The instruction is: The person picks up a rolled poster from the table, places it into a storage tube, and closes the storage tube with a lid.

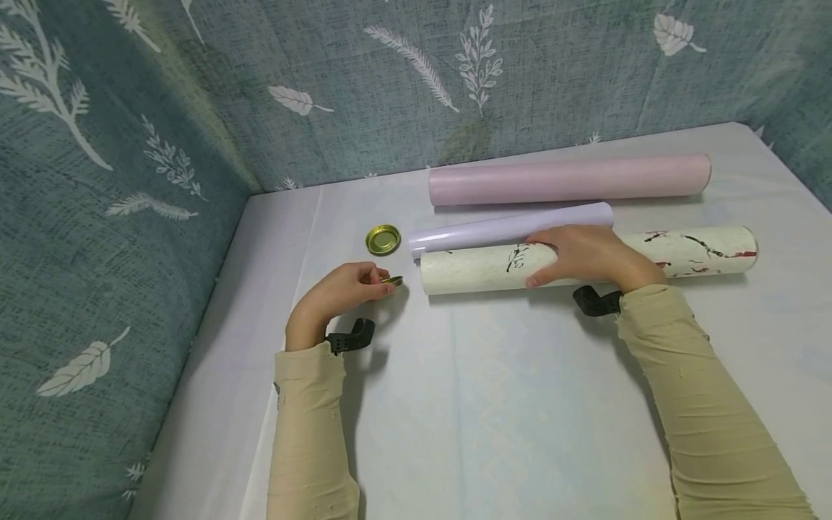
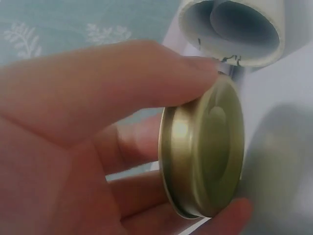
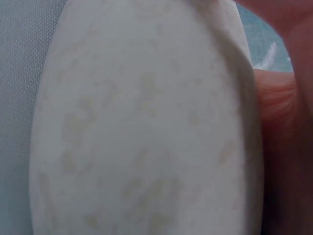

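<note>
My left hand (image 1: pixel 343 292) pinches a round gold metal lid (image 2: pixel 215 147) by its rim, thumb on top and fingers below, a short way left of the cream tube's end. That cream cardboard tube (image 1: pixel 477 271), printed with dark brush marks and red spots, lies crosswise on the table. In the left wrist view its near end is open, and a curled sheet (image 2: pixel 239 19) shows inside. My right hand (image 1: pixel 585 253) grips the tube around its middle, thumb on the near side. The far fingers are mostly hidden behind it.
A second gold lid (image 1: pixel 383 240) lies on the white-covered table (image 1: pixel 507 404), beyond the left hand. Behind the cream tube lie a glossy pale lilac roll (image 1: pixel 494 230) and a longer pink tube (image 1: pixel 565 180). Leaf-patterned green cloth (image 1: pixel 364 94) hangs at the back and sides.
</note>
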Demonstrator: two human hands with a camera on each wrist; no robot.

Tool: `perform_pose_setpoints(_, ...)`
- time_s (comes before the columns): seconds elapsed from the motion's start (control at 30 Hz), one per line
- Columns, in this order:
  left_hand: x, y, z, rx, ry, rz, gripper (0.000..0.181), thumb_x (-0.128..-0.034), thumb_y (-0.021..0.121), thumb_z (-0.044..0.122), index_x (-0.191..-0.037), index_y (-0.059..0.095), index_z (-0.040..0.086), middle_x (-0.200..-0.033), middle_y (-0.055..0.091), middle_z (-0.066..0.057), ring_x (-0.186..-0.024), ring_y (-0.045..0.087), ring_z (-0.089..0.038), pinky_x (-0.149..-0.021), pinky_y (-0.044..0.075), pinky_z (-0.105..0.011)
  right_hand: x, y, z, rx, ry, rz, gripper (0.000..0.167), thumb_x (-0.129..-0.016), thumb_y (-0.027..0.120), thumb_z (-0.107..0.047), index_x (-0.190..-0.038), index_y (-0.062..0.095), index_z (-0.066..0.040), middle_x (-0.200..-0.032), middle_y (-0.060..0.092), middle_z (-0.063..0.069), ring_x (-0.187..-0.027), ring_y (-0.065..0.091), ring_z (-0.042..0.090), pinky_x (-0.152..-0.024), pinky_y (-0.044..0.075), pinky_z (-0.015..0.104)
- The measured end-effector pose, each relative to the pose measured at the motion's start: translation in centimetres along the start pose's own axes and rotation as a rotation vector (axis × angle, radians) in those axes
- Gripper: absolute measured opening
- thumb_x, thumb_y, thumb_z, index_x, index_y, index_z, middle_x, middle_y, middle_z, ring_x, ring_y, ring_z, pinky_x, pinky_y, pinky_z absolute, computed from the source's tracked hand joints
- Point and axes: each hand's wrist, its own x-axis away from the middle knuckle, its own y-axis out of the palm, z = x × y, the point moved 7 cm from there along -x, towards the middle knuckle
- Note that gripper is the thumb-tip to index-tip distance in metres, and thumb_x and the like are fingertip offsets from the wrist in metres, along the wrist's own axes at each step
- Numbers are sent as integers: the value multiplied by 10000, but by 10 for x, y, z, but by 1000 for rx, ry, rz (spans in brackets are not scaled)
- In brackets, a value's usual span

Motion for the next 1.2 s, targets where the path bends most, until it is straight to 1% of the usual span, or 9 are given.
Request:
perform_pose_setpoints(0.1, -1, 0, 1, -13, 1, -2, 315, -795, 645, 354, -743, 501, 79, -1178, 555, -43, -1095, 486, -150, -797, 366, -324, 0, 0, 1, 0, -1, 3, 885, -613, 600, -711, -1303, 462, -174, -1310, 459, 59, -1188, 409, 295, -901, 325, 512)
perform_pose_setpoints(0.23, -2, 2, -1, -18, -5, -7, 312, -794, 641, 363, -752, 508, 84, -1153, 567, -21, -991, 494, -147, -725, 342, -320, 0, 0, 1, -3, 1, 3, 886, -608, 604, -712, -1299, 467, -174, -1305, 464, 53, -1187, 412, 287, -901, 327, 506)
perform_pose_setpoints(0.33, -2, 2, -3, -22, -7, -10, 282, -798, 637, 357, -786, 522, 100, -1129, 568, 1, -969, 489, -155, -745, 352, -321, 0, 0, 1, -11, -2, 1, 890, -603, 605, -714, -1297, 469, -174, -1303, 466, 50, -1187, 413, 284, -904, 327, 500)
perform_pose_setpoints(0.43, -3, 3, -5, 18, -4, -22, 258, -794, 651, 333, -893, 537, 124, -1130, 554, 7, -1040, 490, -149, -829, 374, -340, 0, 0, 0, -15, -12, 4, 888, -601, 607, -712, -1292, 475, -170, -1297, 472, 51, -1184, 416, 283, -906, 329, 497)
perform_pose_setpoints(0.6, -3, 3, -4, 141, 2, -30, 490, -758, 706, 304, -1151, 460, 145, -1178, 488, -30, -1092, 491, -186, -880, 389, -385, 0, 0, -1, -14, -25, 14, 883, -602, 615, -705, -1286, 484, -161, -1288, 482, 51, -1179, 424, 276, -907, 333, 490)
perform_pose_setpoints(0.77, -4, 2, -2, 128, 2, -28, 697, -744, 719, 315, -1325, 354, 192, -1200, 444, -63, -1088, 489, -208, -868, 399, -405, 0, 0, -1, -20, -43, 25, 860, -607, 642, -673, -1271, 500, -146, -1268, 501, 52, -1164, 441, 275, -906, 342, 476)
perform_pose_setpoints(0.9, -7, 4, -6, 103, -19, -31, 671, -742, 712, 353, -1320, 395, 225, -1219, 442, -34, -1081, 492, -193, -880, 390, -400, 0, 1, 0, -21, -40, 18, 872, -601, 642, -678, -1273, 496, -142, -1274, 496, 55, -1168, 436, 281, -909, 338, 480)
perform_pose_setpoints(1.0, -7, 5, -9, 116, -26, -30, 650, -721, 717, 404, -1282, 438, 229, -1218, 457, -14, -1077, 496, -171, -886, 394, -374, 0, 1, -1, -21, -42, 16, 874, -599, 648, -672, -1273, 497, -136, -1273, 496, 58, -1167, 436, 283, -909, 341, 478)
perform_pose_setpoints(1.2, -1, 13, 5, 296, -29, -104, 609, -780, 687, 315, -1285, 409, 119, -1201, 490, -104, -916, 597, -282, -777, 482, -379, 1, -2, -4, -30, -50, 26, 850, -603, 679, -630, -1269, 502, -132, -1265, 504, 53, -1158, 446, 275, -908, 350, 457)
